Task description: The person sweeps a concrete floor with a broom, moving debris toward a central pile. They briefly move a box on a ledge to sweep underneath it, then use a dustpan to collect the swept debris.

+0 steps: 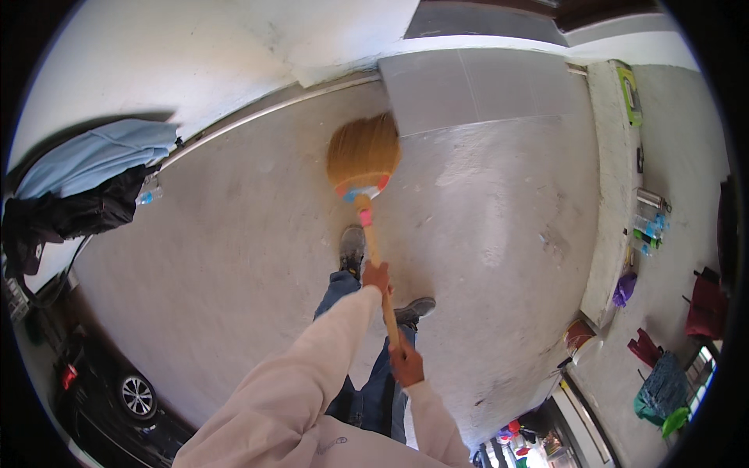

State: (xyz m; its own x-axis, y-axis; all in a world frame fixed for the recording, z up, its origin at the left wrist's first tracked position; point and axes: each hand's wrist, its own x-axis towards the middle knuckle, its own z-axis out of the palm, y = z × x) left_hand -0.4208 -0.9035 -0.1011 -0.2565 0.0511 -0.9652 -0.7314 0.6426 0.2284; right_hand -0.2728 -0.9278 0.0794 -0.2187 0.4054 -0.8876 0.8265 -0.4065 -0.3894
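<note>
Straw-brown grass broom [363, 156]: its fanned head is at the concrete floor [257, 218], just beside the near left corner of a grey tiled step [484, 90]. Both hands are closed around the wooden handle [374, 246], the left hand [377, 278] nearer the step, the right hand [406, 363] farther from it. A rightward swing could snag the bristles on the step's edge, twisting the handle in the grip. Nearer the wearer than the step, the dark left shoe [353, 242] stands close beside the handle; a straight pull back could strike it. Well left of the step, a plastic bottle [148, 193] could be knocked by an overly wide stroke.
</note>
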